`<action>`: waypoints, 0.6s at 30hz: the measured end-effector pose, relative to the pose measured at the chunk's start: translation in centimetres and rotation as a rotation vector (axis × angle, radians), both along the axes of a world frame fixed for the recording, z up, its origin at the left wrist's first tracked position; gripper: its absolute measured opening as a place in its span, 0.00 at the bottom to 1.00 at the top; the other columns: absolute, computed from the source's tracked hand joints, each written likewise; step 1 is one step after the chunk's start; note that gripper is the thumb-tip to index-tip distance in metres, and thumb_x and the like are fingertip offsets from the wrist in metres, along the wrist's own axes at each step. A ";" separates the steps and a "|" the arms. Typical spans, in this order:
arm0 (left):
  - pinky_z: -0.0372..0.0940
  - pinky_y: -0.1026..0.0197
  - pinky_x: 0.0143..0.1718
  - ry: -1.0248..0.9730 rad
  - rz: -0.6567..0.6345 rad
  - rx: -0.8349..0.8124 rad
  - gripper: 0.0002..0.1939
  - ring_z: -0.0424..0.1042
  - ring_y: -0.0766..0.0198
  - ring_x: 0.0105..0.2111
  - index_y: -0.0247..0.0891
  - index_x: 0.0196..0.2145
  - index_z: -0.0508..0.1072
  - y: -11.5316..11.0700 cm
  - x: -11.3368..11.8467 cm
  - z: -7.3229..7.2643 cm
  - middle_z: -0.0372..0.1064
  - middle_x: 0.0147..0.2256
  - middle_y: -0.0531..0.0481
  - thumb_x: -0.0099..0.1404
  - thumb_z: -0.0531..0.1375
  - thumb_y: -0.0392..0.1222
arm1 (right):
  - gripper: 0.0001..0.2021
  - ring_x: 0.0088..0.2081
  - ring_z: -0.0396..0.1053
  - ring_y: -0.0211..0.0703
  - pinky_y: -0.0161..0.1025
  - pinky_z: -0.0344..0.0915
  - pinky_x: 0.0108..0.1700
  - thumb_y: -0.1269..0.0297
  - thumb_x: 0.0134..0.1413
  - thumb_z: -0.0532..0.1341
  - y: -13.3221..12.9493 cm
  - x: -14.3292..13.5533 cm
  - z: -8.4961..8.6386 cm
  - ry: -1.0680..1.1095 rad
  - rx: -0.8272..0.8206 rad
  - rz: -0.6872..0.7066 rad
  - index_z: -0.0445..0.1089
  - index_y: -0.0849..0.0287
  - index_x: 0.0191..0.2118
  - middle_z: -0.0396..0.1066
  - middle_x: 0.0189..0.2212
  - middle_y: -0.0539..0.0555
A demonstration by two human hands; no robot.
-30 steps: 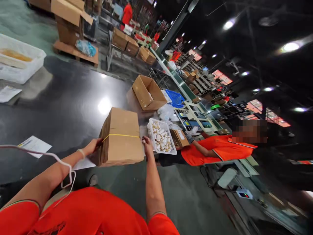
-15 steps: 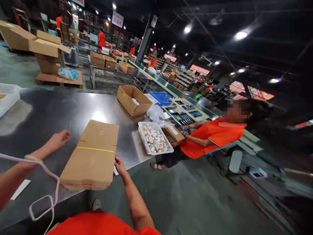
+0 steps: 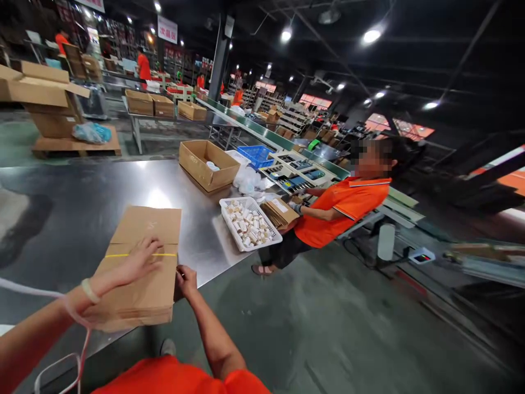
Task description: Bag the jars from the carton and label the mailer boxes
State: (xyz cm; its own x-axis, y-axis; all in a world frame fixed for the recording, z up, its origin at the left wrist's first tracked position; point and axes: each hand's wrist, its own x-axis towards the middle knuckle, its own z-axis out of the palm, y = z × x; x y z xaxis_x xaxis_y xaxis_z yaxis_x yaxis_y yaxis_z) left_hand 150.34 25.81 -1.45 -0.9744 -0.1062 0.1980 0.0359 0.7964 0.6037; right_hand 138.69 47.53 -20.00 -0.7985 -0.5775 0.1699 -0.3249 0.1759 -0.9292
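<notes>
A stack of flattened cardboard boxes [image 3: 143, 290] lies on the metal table in front of me, with a yellow strap [image 3: 112, 255] across its middle. My left hand [image 3: 143, 257] rests on top of the stack over the strap, palm down with fingers stretched out. At the stack's right side is my right hand [image 3: 187, 280], its fingers curled closed close to the cardboard edge. What those fingers pinch, if anything, is too small to make out. A pale cord [image 3: 74, 314] hangs across my left forearm.
A white basket of small white-and-tan cylinders [image 3: 250, 224] stands on the metal table [image 3: 53, 191]. Behind it is an open cardboard box [image 3: 209, 169]. A co-worker in an orange shirt [image 3: 348, 202] handles cardboard to the right, beside a conveyor [image 3: 262, 131].
My left hand has moved right, from beside the stack onto its top. My right hand stays at the stack's right edge. The camera view has shifted to the right.
</notes>
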 end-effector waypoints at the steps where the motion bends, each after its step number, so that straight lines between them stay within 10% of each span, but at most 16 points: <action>1: 0.73 0.40 0.67 0.003 0.004 0.002 0.25 0.75 0.43 0.63 0.40 0.58 0.76 -0.2 0.2 -0.7 0.73 0.61 0.35 0.74 0.61 0.59 | 0.07 0.34 0.72 0.45 0.38 0.69 0.42 0.61 0.55 0.65 -0.1 -0.1 -0.2 -0.018 -0.011 -0.007 0.79 0.54 0.30 0.82 0.31 0.55; 18: 0.67 0.39 0.73 -0.101 0.001 0.061 0.23 0.70 0.41 0.69 0.43 0.60 0.79 -0.4 0.6 -1.2 0.69 0.66 0.37 0.73 0.64 0.55 | 0.27 0.31 0.70 0.41 0.41 0.70 0.40 0.45 0.32 0.86 1.1 -2.9 -0.5 -0.803 -0.170 0.236 0.77 0.58 0.28 0.73 0.27 0.50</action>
State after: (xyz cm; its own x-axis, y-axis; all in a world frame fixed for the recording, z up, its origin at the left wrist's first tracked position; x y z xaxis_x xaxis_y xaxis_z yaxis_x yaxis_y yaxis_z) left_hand 150.90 25.37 -2.60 -0.9891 -0.1156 0.0916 -0.0283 0.7583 0.6513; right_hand 135.78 48.64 -20.48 -0.5759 -0.7617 -0.2968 0.4329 0.0238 -0.9011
